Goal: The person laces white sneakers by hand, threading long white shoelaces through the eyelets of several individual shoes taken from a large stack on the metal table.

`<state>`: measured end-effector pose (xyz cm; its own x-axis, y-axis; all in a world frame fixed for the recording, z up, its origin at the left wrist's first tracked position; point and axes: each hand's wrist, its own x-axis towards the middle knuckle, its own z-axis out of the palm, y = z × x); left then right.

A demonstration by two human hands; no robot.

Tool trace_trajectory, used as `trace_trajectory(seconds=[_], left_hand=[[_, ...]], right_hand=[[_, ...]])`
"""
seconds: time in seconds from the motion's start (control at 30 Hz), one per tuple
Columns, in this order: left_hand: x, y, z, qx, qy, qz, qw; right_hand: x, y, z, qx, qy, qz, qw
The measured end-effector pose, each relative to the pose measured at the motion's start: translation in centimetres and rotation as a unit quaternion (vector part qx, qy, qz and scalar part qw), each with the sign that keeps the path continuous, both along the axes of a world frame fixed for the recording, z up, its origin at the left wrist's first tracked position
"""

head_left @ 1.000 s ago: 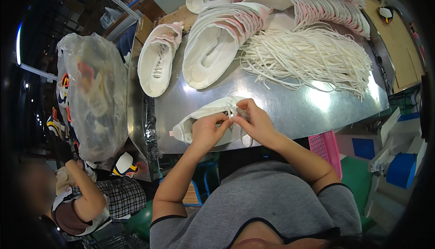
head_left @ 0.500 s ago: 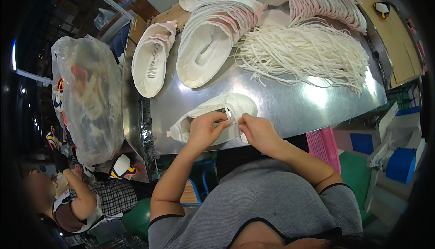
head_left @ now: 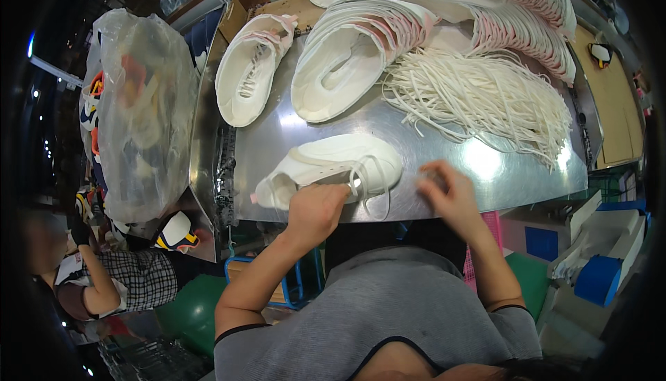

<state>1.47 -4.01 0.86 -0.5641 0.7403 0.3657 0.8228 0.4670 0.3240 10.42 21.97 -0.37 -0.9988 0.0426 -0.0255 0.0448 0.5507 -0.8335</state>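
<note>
A white shoe upper (head_left: 333,151) lies on its side at the table's near edge, toe to the right. My left hand (head_left: 318,211) is closed on its near side, at the opening by the lace holes; the fingertips are partly hidden. A thin white shoelace (head_left: 386,181) runs through holes near the toe and hangs in loose curves over it. To the right of the toe, my right hand (head_left: 449,192) is in the air, apart from the upper. Its fingers are bent and spread, slightly blurred, with nothing seen in them.
A heap of white laces (head_left: 485,100) lies at the back right. Nested stacks of white and pink uppers (head_left: 340,69) stand behind, with a smaller stack (head_left: 248,69) to their left. A large clear plastic bag (head_left: 142,117) is at the left; a person (head_left: 118,277) sits below it.
My right hand has let go of the lace and moved right, off the upper. My left hand has shifted onto the upper's near edge. The view has shifted a little.
</note>
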Motion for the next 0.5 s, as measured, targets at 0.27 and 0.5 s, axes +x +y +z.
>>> trace_trajectory(seconds=[0.27, 0.5], left_hand=[[-1.7, -1.5, 1.9, 0.047, -0.526, 0.052, 0.847], [-4.1, 0.0, -1.9, 0.025, -0.756, 0.137, 0.640]], right_hand=[[-4.9, -2.2, -0.4, -0.230, 0.033, -0.082, 0.969], [-4.7, -3.8, -2.0, -0.181, 0.080, -0.103, 0.975]])
